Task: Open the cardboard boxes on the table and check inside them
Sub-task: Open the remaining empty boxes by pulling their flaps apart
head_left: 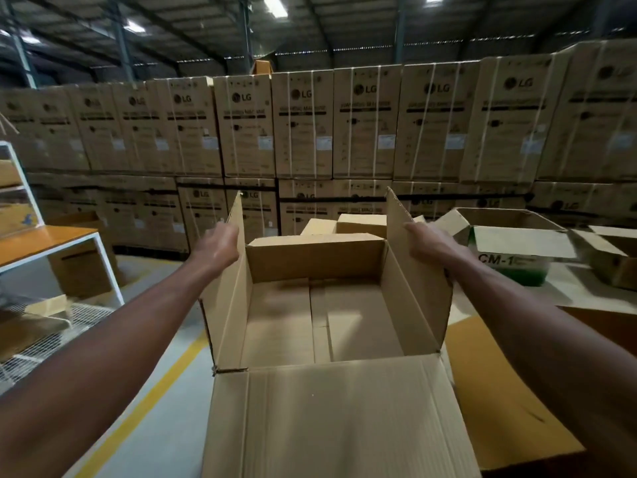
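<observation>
- One open cardboard box (320, 305); left hand (219, 244) grips its left flap (229, 270), right hand (429, 246) grips its right flap (418, 270).
- Two other open boxes (510, 250) to the right, on the table (586, 294).

Orange table (510, 401), open cardboard box (320, 312), green-printed box (510, 253), further boxes (613, 257)

A wall of stacked LG washing machine cartons (310, 132) fills the far side of the warehouse. Above it, a dark metal roof (327, 25) carries bright skylights (275, 5). Left of the cartons stands a white-framed orange shelf (44, 243); below them, grey floor (165, 426) bears a yellow line (151, 395).
</observation>
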